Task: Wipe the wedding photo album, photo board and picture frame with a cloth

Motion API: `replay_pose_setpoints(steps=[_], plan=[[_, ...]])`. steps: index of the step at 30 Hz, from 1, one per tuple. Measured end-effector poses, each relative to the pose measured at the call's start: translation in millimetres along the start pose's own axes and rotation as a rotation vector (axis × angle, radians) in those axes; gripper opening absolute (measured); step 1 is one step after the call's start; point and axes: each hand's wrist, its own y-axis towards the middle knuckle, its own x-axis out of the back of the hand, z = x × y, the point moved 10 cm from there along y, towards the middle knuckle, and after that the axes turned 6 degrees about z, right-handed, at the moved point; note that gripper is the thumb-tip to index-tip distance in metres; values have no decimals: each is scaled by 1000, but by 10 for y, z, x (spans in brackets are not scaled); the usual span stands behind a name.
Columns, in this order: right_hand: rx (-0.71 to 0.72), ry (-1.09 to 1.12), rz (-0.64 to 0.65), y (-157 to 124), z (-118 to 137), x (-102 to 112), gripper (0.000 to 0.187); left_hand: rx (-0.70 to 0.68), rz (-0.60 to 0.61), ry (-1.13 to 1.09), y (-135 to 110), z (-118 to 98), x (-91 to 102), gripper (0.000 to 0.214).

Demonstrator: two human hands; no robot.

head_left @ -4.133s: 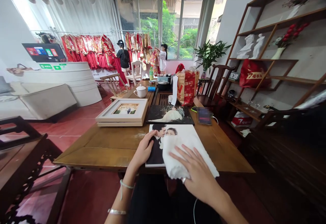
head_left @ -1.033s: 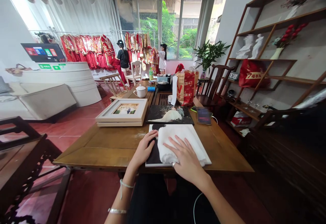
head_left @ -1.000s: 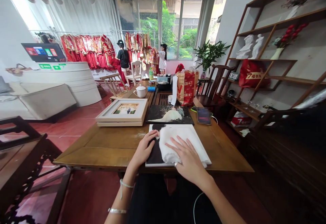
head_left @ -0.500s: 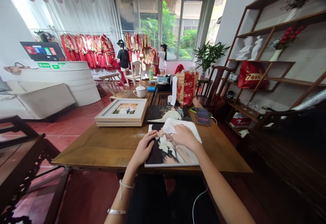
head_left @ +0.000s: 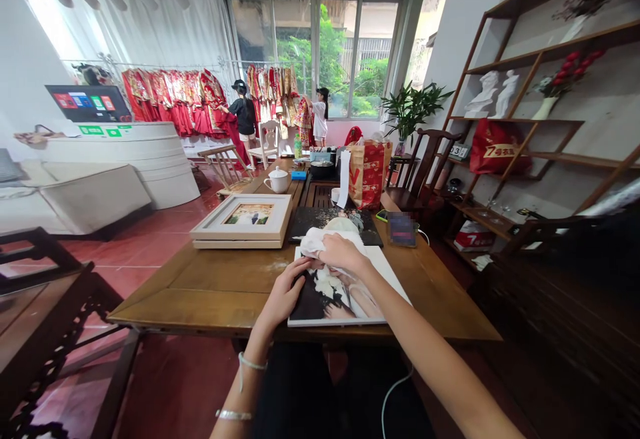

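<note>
A photo print panel with a light edge lies flat on the wooden table in front of me. My right hand presses a white cloth onto its upper left part, fingers closed on the cloth. On the panel's left edge rests my left hand, fingers stretched out and holding nothing. Just behind the panel is a dark photo print, partly covered by the cloth. Two stacked pale picture frames lie to the left, the upper one with a small photo in it.
The wooden table carries a white lidded cup, a red and tan paper bag and a phone on a cable. A wooden chair stands at its right. Two people handle red garments at the back.
My right hand has moved left across the panel with the cloth, uncovering its upper right part. My left hand stays at the left edge. The whole view has shifted slightly.
</note>
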Motion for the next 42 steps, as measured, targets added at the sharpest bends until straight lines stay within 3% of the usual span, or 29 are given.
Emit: replay_pose_setpoints(steps=[8,11,15,20,24,27,30,36,39,42], plan=[[-155,-9,-85,-448,-812,57,35,-29,4,-2,-12,-73,-4,35],[-170,-6,-107,-585,-943,28,38,-36,3,0,-13,-94,-3,34],[-74,-4,-90,-825,-804,-146,51,-39,6,22,-5,-94,-8,34],[173,44,-35,-1458,-295,-346,83,-53,0,46,-8,-69,-6,35],[257,55,53,-1764,-51,-394,89,-59,0,40,-34,-80,12,35],[247,45,55,-1609,-78,-344,78,-42,-6,35,-44,-84,26,35],[225,34,31,-1210,-155,-284,70,-28,-10,32,-39,-82,31,35],[165,8,52,-445,-145,-279,73,-37,12,32,-16,-92,-2,36],[109,-34,51,-357,-82,-327,75,-24,-9,13,-9,-58,1,35],[112,-69,49,-506,64,-417,75,-10,-30,-9,-6,-18,3,35]])
